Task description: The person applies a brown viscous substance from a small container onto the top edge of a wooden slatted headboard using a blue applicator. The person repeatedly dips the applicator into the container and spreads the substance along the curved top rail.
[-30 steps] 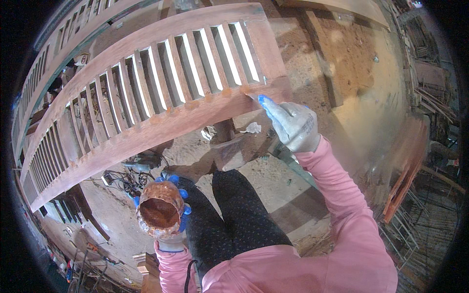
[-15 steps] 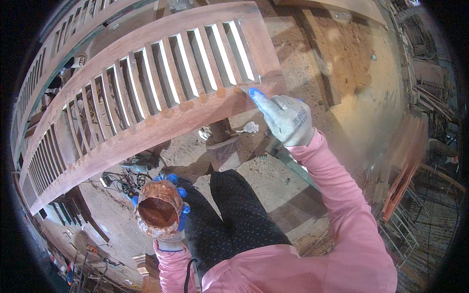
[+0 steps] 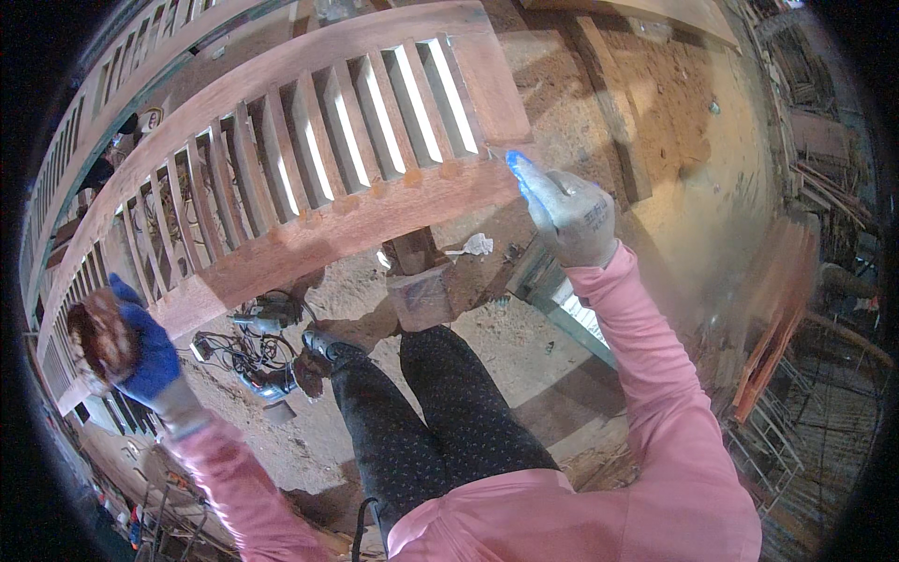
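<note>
A long reddish-brown wooden slatted frame [image 3: 346, 229] stretches across in front of me from the left to the upper middle. Brown patches dot its near rail at several slat ends. My right hand [image 3: 573, 214], in a grey glove with blue fingertips, is closed near the frame's right end. A thin blade-like tool [image 3: 493, 148] seems to poke out past its forefinger, mostly hidden by the glove. Far to the left, my left hand [image 3: 154, 361], gloved in blue and grey, grips a round tub [image 3: 101, 339] smeared with brown paste. That tub is over the frame's near left part, tilted and blurred.
Power tools with tangled cables [image 3: 257, 342] lie on the sandy floor beside my foot. A wooden support [image 3: 417, 281] stands beneath the frame. Another slatted frame [image 3: 66, 201] is behind it. Boards [image 3: 777, 318] lean at the right, and a beam [image 3: 613, 112] lies beyond.
My left hand has swung the tub from beside my leg out to the far left, over the frame. My right hand has shifted slightly right, away from the slats.
</note>
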The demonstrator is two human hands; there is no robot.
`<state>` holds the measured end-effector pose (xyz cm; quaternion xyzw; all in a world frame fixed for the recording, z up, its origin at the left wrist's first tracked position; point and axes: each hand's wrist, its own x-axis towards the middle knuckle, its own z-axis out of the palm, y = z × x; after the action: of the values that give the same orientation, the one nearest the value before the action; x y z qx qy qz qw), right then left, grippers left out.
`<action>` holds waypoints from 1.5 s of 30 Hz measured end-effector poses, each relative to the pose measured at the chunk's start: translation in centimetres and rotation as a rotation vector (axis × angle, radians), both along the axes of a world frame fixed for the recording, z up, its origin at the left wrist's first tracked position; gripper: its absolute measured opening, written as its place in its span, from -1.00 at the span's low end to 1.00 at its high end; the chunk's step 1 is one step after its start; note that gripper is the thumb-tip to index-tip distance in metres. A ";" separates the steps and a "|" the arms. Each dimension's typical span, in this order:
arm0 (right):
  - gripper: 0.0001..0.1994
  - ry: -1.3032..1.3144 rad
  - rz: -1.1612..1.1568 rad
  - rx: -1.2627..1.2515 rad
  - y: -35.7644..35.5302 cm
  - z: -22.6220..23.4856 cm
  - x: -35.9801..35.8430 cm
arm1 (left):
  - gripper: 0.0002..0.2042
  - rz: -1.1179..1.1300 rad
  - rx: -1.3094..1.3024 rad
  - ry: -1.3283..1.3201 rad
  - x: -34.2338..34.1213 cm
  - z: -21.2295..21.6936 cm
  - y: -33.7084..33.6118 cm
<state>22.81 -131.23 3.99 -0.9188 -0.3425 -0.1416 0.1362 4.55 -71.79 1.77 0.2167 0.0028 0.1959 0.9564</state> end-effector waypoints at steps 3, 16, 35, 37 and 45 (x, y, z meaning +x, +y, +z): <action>-0.35 0.053 0.031 -0.119 -0.6 -0.1 -0.6 | -0.34 0.140 0.092 0.030 1.4 -1.0 10.1; -0.33 0.092 0.063 -0.154 0.3 0.6 -1.6 | -0.46 0.827 1.030 0.536 5.5 -1.2 8.2; -0.47 0.147 -0.053 0.030 -1.3 0.8 0.1 | -0.41 0.846 1.235 0.711 3.5 -2.8 11.4; -0.46 0.127 -0.037 -0.067 -1.4 0.3 -0.1 | -0.44 0.890 1.535 0.782 3.1 -3.7 11.9; -0.40 0.157 -0.079 -0.029 -2.1 0.6 -0.6 | -0.46 0.902 1.201 0.730 3.5 -4.4 10.9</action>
<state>22.19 -133.34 4.61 -0.9418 -0.2961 -0.0696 0.1434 8.09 -60.91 -2.65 0.7176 0.2943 0.4457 0.4470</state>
